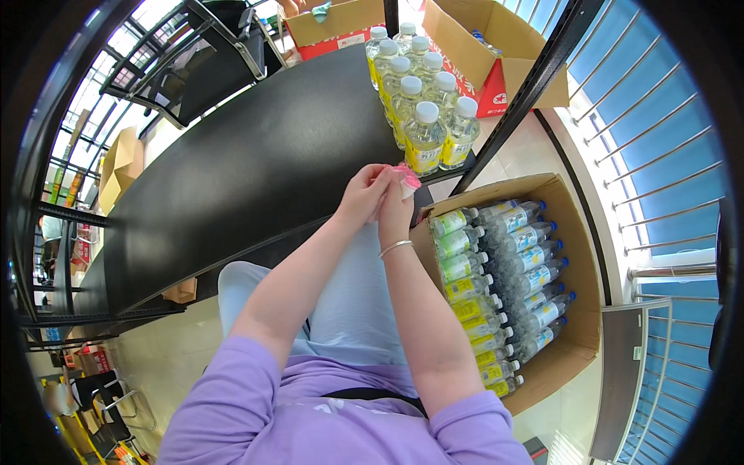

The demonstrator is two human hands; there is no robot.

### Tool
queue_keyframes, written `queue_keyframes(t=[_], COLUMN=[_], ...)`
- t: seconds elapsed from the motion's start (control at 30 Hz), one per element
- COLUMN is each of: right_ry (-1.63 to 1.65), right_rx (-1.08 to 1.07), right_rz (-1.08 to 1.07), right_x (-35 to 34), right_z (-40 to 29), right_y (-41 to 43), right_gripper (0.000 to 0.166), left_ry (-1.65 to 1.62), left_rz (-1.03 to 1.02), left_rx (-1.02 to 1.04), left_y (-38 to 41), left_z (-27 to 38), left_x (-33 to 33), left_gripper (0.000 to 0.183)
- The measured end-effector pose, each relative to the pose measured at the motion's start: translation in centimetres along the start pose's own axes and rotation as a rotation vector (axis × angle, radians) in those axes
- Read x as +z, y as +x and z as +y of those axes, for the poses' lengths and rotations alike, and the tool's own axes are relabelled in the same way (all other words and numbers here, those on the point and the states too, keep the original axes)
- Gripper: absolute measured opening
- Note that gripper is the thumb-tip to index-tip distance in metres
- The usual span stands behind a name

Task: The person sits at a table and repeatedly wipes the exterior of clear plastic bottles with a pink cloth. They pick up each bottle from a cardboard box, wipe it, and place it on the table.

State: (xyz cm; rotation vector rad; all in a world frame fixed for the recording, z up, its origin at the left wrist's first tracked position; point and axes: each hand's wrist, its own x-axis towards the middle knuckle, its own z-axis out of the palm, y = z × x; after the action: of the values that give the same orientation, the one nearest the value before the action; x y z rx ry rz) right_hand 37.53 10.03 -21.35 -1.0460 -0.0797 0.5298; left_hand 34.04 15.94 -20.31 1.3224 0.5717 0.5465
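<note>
My left hand (pixel 365 192) and my right hand (pixel 396 203) meet over the near edge of the black table (pixel 250 157). Between their fingers is a small pink and white crumpled item (pixel 409 181), perhaps cloth or film; its kind cannot be told. The right fist closes round it, and the left fingertips pinch it at the side. Just beyond the hands, clear plastic bottles (pixel 425 142) with white caps and yellow labels stand upright in two rows on the table. To the right, a large open cardboard box (pixel 581 261) holds many bottles lying on their sides, with white or blue caps.
Two open cardboard boxes, one at the far end (pixel 343 23) and one at the back right (pixel 465 40), lie beyond the table. A black metal post (pixel 523 87) rises beside the bottles. Black chairs (pixel 215 75) stand at the upper left. A metal railing (pixel 651 139) runs along the right.
</note>
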Motion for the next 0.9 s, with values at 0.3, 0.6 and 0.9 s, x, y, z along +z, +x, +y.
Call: queue_keyframes(t=[0.3,0.6,0.9], right_ry=[-0.474,-1.162,-1.756], right_rx=[-0.304,-0.744,-0.522], right_rz=[-0.059,-0.238,-0.573], right_x=[2.3,6.5,7.3], right_z=[-2.1,-18.3,-21.0], right_y=[-0.8,3.4,10.6], right_gripper=[0.028,0.029,0.021], left_ry=[0.076,0.298,0.303], left_rz=[0.142,0.014,-0.035], left_rx=[0.017,-0.035,-0.095], left_y=[2.7,6.4,7.3], left_z=[1.9,2.6,3.2], left_x=[-2.8,-0.8,1.3], left_gripper=[0.021,0.044,0.059])
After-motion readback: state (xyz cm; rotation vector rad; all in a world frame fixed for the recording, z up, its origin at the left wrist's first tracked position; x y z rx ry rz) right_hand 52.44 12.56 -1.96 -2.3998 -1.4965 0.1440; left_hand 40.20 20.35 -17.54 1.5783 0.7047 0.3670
